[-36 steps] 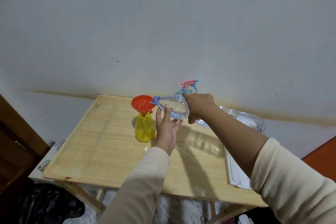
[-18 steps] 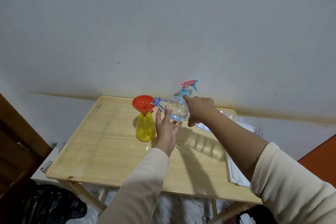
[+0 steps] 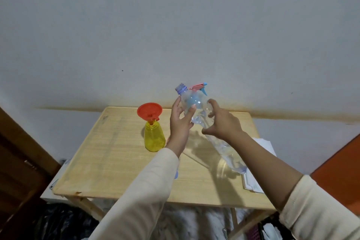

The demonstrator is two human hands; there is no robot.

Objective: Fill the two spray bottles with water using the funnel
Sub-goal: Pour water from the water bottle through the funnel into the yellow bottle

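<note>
A yellow spray bottle (image 3: 154, 138) without its head stands on the wooden table (image 3: 116, 161), and a red funnel (image 3: 149, 110) sits in its neck. I hold a large clear water bottle (image 3: 196, 107) tilted, with its open blue neck raised up and to the right of the funnel. My left hand (image 3: 180, 121) supports its upper part from the left, and my right hand (image 3: 222, 121) grips its middle. Behind it stands a blue spray bottle, with only its pink and blue trigger head (image 3: 199, 86) clearly showing.
White papers (image 3: 261, 146) lie at the table's right edge, partly under my right arm. The table stands against a pale wall. A dark wooden door (image 3: 19, 161) is at the left, an orange surface (image 3: 341, 171) at the right, and dark bags lie on the floor below.
The water bottle's neck was over the funnel, lying near level. Now it is lifted clear and points up, to the right of the funnel. Both hands moved with it.
</note>
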